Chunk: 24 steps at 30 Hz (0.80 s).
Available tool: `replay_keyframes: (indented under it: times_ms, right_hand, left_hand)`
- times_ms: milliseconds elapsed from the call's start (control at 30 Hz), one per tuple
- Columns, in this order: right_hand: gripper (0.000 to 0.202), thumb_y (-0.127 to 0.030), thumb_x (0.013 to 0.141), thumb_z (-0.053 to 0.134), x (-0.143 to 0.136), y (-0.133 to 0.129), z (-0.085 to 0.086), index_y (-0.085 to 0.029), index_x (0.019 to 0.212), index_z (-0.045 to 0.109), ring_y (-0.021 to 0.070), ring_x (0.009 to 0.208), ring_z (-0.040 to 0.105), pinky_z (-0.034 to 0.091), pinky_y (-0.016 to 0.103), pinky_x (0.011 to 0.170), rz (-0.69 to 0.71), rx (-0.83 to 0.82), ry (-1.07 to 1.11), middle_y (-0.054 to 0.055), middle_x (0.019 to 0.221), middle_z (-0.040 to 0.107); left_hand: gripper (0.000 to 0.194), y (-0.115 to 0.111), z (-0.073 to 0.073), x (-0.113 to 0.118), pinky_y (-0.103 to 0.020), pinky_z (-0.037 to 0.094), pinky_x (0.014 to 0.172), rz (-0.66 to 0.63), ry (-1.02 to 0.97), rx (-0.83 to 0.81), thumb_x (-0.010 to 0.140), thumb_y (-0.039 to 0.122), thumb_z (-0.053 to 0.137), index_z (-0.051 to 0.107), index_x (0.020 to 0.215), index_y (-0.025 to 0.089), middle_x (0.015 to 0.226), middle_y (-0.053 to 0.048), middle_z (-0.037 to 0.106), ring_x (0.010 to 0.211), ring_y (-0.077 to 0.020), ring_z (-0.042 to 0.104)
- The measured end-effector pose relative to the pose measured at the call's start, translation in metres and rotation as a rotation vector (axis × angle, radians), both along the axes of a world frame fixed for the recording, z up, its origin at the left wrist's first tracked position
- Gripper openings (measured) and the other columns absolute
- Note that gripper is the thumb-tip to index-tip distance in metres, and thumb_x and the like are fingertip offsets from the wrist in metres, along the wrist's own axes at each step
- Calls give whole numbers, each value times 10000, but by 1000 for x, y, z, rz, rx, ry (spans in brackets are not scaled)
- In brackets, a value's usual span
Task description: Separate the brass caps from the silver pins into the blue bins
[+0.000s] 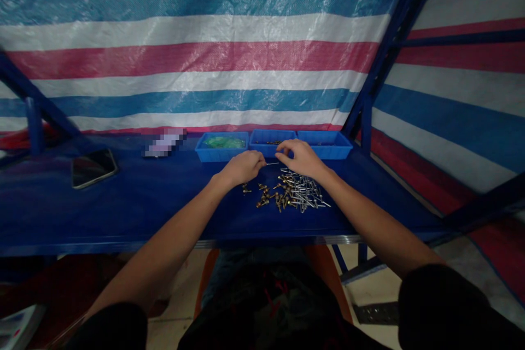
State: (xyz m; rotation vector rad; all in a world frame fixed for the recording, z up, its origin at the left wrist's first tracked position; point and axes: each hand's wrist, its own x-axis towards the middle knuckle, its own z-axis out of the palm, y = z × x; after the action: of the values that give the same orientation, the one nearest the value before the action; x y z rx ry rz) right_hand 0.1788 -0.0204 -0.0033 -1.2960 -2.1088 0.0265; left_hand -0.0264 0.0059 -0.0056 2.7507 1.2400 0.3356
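My left hand (246, 168) is closed, its thumb and fingertips pinching a thin silver metal pin (272, 164) that points to the right. Close by, my right hand (302, 158) has its fingers curved, with a gap between thumb and forefinger; no object shows in it. Below the right hand lies a heap of silver metal pins (305, 191), each long and thin. Small brass-coloured metal pieces (266, 195) are scattered at the heap's left side. They are too small for me to make out exactly.
Three blue bins stand along the back: the left bin (204, 157) holds green material, the middle bin (256, 135) small metal parts, the right bin (334, 152) little I can make out. A phone (94, 168) and a blurred-out item (165, 142) lie left on the blue table (164, 213).
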Motion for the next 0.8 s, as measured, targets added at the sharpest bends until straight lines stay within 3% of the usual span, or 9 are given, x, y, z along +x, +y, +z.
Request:
replay_keyframes:
  times_ms: [100,267,500,600,700,800]
  right_hand:
    - [134,-304,833,626,-4,0,-5,-207,916,665,203,843,576,386,348,781,36,-18,-57,27,798,663]
    - [103,-283,836,619,4,2,-1,-194,870,656,157,721,577,399,304,687,118,-42,51,17,759,646]
    - [120,-260,855,559,6,-1,9,-193,810,647,139,635,551,380,291,613,109,-87,54,10,710,643]
    - [179,-282,871,521,23,-1,20,-186,794,650,150,679,570,401,290,646,11,14,116,26,747,664]
    - [213,-303,880,508,51,0,33,-175,796,656,159,722,593,428,290,690,-189,129,202,40,779,687]
    - [183,-281,867,536,79,0,42,-168,836,678,163,774,616,444,281,727,-410,103,169,59,842,711]
  left_hand:
    - [287,4,3,-2,-331,461,826,6,-58,26,938,220,372,650,917,154,953,-97,688,918,-220,636]
    - [322,0,6,1,-344,469,810,34,-123,30,957,230,336,637,878,146,934,-105,690,887,-223,640]
    - [332,-4,6,3,-324,467,748,5,-202,11,980,278,341,626,870,146,882,-90,691,807,-196,635]
    - [299,-5,6,3,-325,465,751,-45,-216,11,978,294,373,630,964,143,899,-79,688,804,-192,630]
    - [268,-6,3,4,-329,465,816,-124,-145,-10,966,273,420,625,1073,138,991,-84,683,887,-197,625]
    - [310,-10,0,9,-345,441,910,-199,-21,-8,970,253,424,605,1203,157,1073,-93,652,1001,-211,589]
